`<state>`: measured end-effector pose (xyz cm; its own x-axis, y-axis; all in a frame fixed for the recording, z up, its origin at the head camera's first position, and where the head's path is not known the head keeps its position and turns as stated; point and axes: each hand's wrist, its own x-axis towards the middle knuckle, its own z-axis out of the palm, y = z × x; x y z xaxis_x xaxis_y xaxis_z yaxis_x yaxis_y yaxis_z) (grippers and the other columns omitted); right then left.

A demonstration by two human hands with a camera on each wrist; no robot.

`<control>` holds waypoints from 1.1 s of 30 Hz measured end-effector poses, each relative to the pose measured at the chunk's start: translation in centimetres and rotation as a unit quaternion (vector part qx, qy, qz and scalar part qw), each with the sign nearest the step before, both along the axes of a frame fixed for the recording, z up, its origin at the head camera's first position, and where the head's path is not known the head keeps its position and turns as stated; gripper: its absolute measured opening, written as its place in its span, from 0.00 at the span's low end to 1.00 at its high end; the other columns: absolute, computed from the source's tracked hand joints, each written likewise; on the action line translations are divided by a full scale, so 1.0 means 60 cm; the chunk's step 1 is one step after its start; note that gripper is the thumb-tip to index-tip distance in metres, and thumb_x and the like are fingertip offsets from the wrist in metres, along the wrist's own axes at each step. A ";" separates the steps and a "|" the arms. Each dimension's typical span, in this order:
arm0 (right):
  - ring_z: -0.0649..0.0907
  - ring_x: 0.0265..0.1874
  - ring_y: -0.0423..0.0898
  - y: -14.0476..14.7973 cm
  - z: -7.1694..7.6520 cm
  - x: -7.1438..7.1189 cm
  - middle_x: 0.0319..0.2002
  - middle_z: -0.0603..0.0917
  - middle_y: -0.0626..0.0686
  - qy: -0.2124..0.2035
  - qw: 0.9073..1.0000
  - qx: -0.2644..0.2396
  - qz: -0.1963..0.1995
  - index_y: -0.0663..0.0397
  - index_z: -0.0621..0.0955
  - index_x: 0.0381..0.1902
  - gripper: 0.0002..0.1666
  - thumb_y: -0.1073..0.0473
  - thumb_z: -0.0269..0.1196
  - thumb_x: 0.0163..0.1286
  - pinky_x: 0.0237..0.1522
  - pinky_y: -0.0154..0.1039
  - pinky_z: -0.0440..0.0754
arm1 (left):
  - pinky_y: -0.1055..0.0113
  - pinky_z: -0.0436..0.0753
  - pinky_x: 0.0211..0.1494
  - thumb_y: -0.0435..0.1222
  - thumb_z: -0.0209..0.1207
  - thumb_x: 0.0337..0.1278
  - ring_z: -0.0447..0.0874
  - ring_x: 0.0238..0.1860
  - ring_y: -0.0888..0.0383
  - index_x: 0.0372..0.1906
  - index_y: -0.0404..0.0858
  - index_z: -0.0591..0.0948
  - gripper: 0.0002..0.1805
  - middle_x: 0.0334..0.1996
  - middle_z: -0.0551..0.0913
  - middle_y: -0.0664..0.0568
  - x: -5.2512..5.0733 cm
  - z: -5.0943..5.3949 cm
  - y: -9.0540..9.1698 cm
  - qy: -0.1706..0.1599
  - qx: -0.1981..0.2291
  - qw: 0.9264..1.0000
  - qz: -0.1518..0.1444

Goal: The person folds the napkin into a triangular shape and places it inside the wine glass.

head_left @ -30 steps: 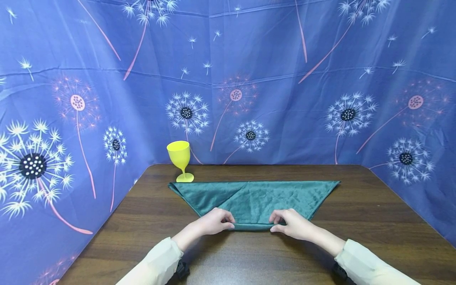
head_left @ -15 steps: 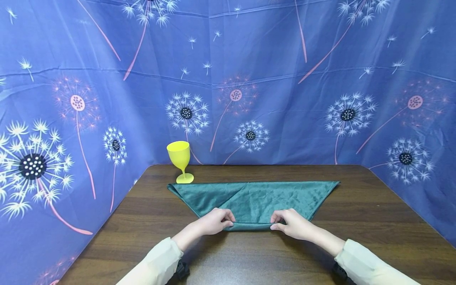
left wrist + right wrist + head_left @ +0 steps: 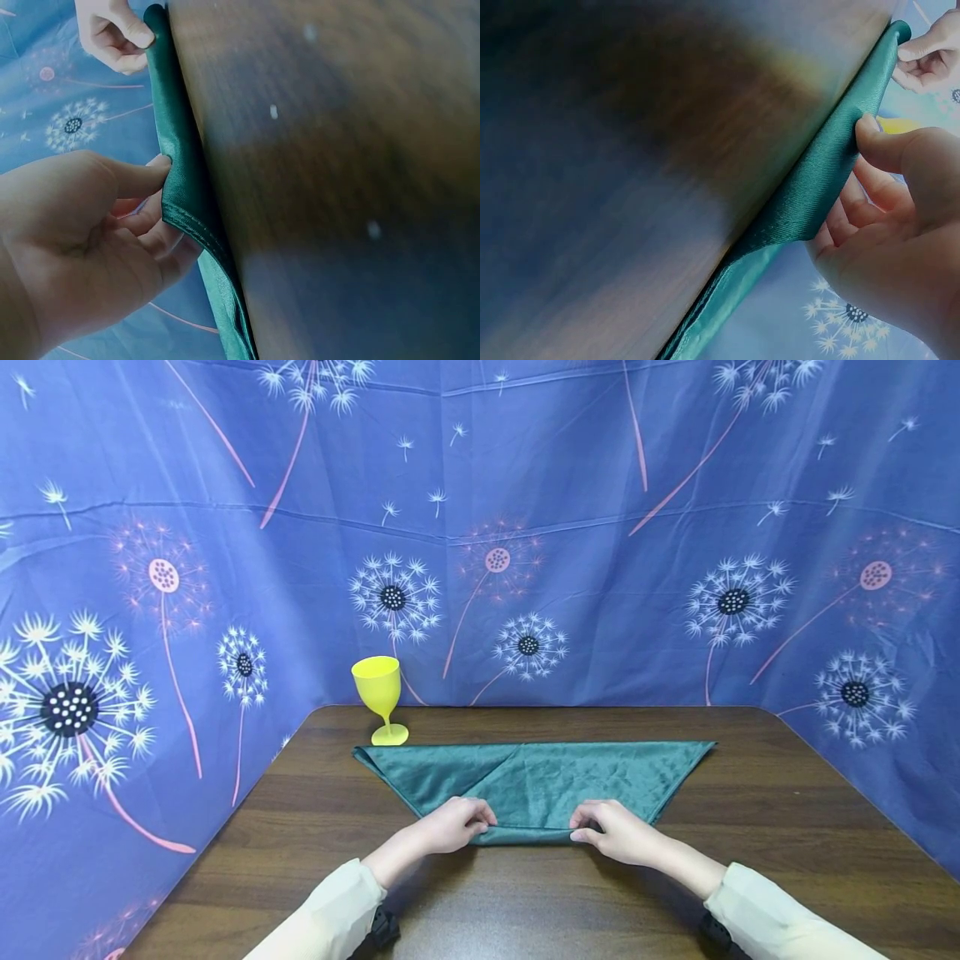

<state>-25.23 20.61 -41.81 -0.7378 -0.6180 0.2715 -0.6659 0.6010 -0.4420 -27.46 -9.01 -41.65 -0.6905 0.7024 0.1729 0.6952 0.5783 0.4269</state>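
Note:
A dark green cloth (image 3: 540, 781) lies on the table, its long straight edge at the back and its short near edge turned up in a narrow rolled band. The left hand (image 3: 450, 825) pinches the left end of that band; in the left wrist view the thumb of this hand (image 3: 97, 232) presses on the band with curled fingers behind it. At the band's other end the right hand (image 3: 618, 832) pinches the cloth. The right wrist view has this hand (image 3: 907, 217) with its thumb on the green fold (image 3: 817, 180) and fingers behind.
A yellow goblet (image 3: 378, 693) stands upright at the back left, just behind the cloth's left corner. The brown wooden table (image 3: 787, 810) ends at a blue curtain (image 3: 600, 568) with dandelion prints, which hangs behind it and at both sides.
The rolled near edge has shifted very slightly away from the table's front, and both thumbs have moved a little with it. The goblet stays put.

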 end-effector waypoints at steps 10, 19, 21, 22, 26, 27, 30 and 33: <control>0.79 0.32 0.34 0.000 0.001 0.000 0.32 0.80 0.42 0.001 1.000 0.008 -0.003 0.52 0.81 0.34 0.03 0.62 0.59 0.66 0.34 0.33 0.78 | 0.72 0.78 0.41 0.23 0.56 0.56 0.82 0.36 0.59 0.35 0.35 0.78 0.06 0.31 0.83 0.50 0.001 -0.001 -0.003 -0.006 0.003 1.000 -0.007; 0.70 0.25 0.30 0.002 0.002 0.001 0.30 0.76 0.43 -0.007 1.000 -0.007 -0.004 0.55 0.84 0.34 0.06 0.62 0.60 0.66 0.28 0.29 0.74 | 0.71 0.76 0.44 0.23 0.57 0.54 0.77 0.39 0.57 0.35 0.36 0.81 0.07 0.34 0.81 0.50 0.004 0.000 -0.005 0.027 -0.022 0.999 -0.009; 0.71 0.25 0.30 0.002 0.002 0.001 0.30 0.77 0.43 -0.007 1.000 -0.006 -0.003 0.56 0.85 0.35 0.07 0.62 0.60 0.66 0.28 0.29 0.74 | 0.69 0.74 0.46 0.24 0.59 0.53 0.76 0.39 0.58 0.36 0.37 0.82 0.08 0.33 0.81 0.51 0.004 -0.001 -0.005 0.035 -0.027 0.999 -0.005; 0.72 0.25 0.30 0.002 0.002 0.001 0.30 0.78 0.44 -0.007 1.000 -0.006 -0.003 0.56 0.85 0.35 0.08 0.61 0.60 0.66 0.28 0.29 0.75 | 0.68 0.73 0.46 0.24 0.59 0.53 0.75 0.39 0.58 0.36 0.38 0.82 0.08 0.33 0.81 0.52 0.004 -0.001 -0.005 0.038 -0.027 0.999 -0.004; 0.77 0.29 0.33 0.003 0.002 0.000 0.33 0.82 0.45 -0.004 1.000 -0.008 -0.002 0.56 0.84 0.38 0.07 0.61 0.60 0.65 0.30 0.31 0.77 | 0.70 0.73 0.45 0.20 0.58 0.50 0.76 0.38 0.58 0.36 0.37 0.81 0.12 0.31 0.81 0.51 0.001 -0.001 -0.004 0.032 -0.010 0.999 -0.011; 0.78 0.30 0.34 0.003 0.003 0.000 0.33 0.82 0.45 -0.004 1.000 -0.011 -0.002 0.55 0.83 0.38 0.07 0.61 0.60 0.65 0.30 0.32 0.77 | 0.71 0.74 0.42 0.19 0.57 0.48 0.77 0.37 0.58 0.36 0.37 0.81 0.13 0.31 0.81 0.51 0.000 -0.001 -0.004 0.029 -0.001 0.999 -0.015; 0.78 0.29 0.33 0.003 0.002 0.000 0.32 0.83 0.44 -0.001 1.000 -0.016 -0.005 0.52 0.82 0.36 0.04 0.61 0.61 0.65 0.30 0.32 0.77 | 0.76 0.73 0.35 0.16 0.55 0.46 0.78 0.34 0.58 0.34 0.35 0.80 0.14 0.28 0.81 0.49 -0.003 -0.001 -0.003 0.015 0.019 1.000 -0.020; 0.74 0.24 0.30 0.003 0.000 0.000 0.30 0.83 0.43 -0.004 1.000 -0.019 -0.010 0.50 0.82 0.34 0.02 0.62 0.62 0.63 0.28 0.30 0.76 | 0.78 0.73 0.33 0.16 0.55 0.45 0.79 0.33 0.58 0.33 0.35 0.81 0.14 0.28 0.82 0.49 -0.003 0.000 -0.004 0.012 0.025 0.999 -0.021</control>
